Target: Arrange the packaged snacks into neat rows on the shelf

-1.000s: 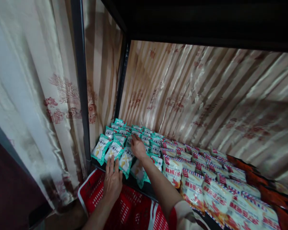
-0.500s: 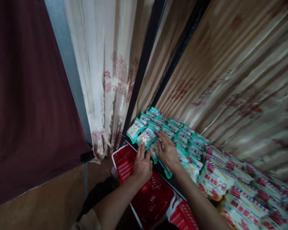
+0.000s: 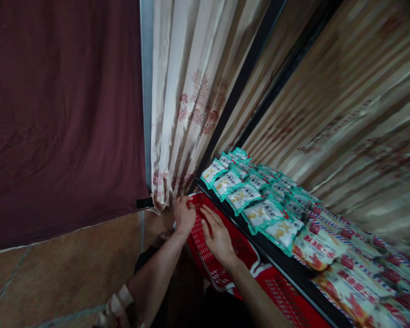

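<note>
My left hand (image 3: 185,216) is closed at the near-left corner of a red plastic basket (image 3: 241,243), fingers curled over its white rim; the fingertips are partly hidden. Just right of it, my right hand (image 3: 217,234) hovers over the same basket, fingers stretched out and holding nothing. Beyond the hands, small green-and-white snack packets (image 3: 243,197) lie in overlapping rows on a dark shelf (image 3: 230,212). Both hands are apart from the packets.
Larger red-and-white food bags (image 3: 319,246) fill the shelf to the right. A second red basket (image 3: 287,291) sits below the shelf edge. Pleated patterned curtains (image 3: 205,91) hang behind, and a maroon cloth (image 3: 64,118) hangs at left above the tiled floor (image 3: 71,269).
Both hands have left the green packets and come down to the red basket. The front packets now lie in a neat row. My view has swung left, showing more maroon cloth.
</note>
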`<action>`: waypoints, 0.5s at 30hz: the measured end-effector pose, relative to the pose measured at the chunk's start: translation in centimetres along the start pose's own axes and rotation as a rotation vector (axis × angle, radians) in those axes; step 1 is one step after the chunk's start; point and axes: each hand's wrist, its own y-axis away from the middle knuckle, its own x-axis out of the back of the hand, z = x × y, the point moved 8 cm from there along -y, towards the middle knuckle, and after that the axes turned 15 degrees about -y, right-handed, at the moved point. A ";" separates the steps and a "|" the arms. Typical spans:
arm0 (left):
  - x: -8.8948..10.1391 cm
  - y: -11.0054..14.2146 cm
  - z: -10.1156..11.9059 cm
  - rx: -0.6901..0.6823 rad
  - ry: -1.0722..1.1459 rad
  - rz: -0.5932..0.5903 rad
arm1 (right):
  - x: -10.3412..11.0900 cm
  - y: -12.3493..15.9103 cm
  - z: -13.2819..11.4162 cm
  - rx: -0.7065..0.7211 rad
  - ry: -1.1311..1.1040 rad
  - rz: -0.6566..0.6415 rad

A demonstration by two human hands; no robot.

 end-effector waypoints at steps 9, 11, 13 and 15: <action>-0.1 7.8 3.6 -0.255 0.076 -0.151 | 3.3 4.6 -4.4 -0.168 0.129 -0.068; -1.1 10.0 3.2 -0.354 0.105 -0.134 | 6.0 6.9 -5.9 -0.186 0.199 -0.060; -3.1 12.1 2.1 -0.422 0.144 -0.149 | 9.4 9.5 -7.6 -0.220 0.239 0.005; -5.0 14.1 1.4 -0.477 0.176 -0.166 | 13.1 12.0 -9.7 -0.258 0.284 0.077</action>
